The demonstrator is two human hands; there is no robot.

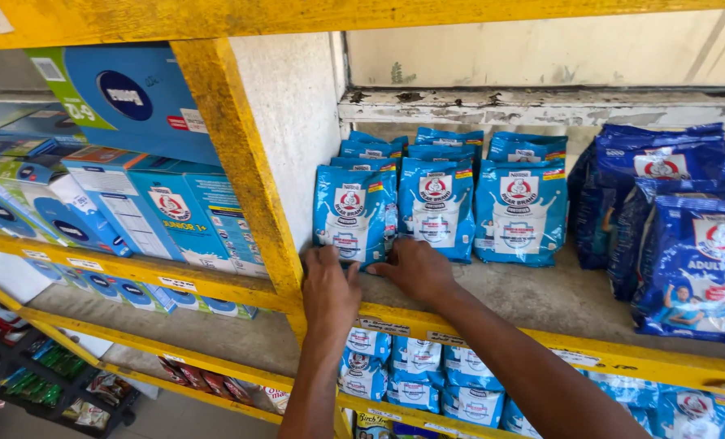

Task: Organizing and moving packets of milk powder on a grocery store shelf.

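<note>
Right hand (418, 268) on shelf (541, 297), fingers (387, 268) loosely spread touching light blue pouch (353, 215), left hand (330, 289) flat beside it, fingers together.

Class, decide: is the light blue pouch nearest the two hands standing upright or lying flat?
Upright. The light blue pouch stands on its bottom edge on the shelf, front panel facing out, both hands at its base.

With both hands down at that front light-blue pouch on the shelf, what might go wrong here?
The left hand and right hand touch only the bottom of the front pouch, so it might tip forward off the yellow shelf edge. Nudging it could also topple the upright pouches standing close beside and behind it.
</note>
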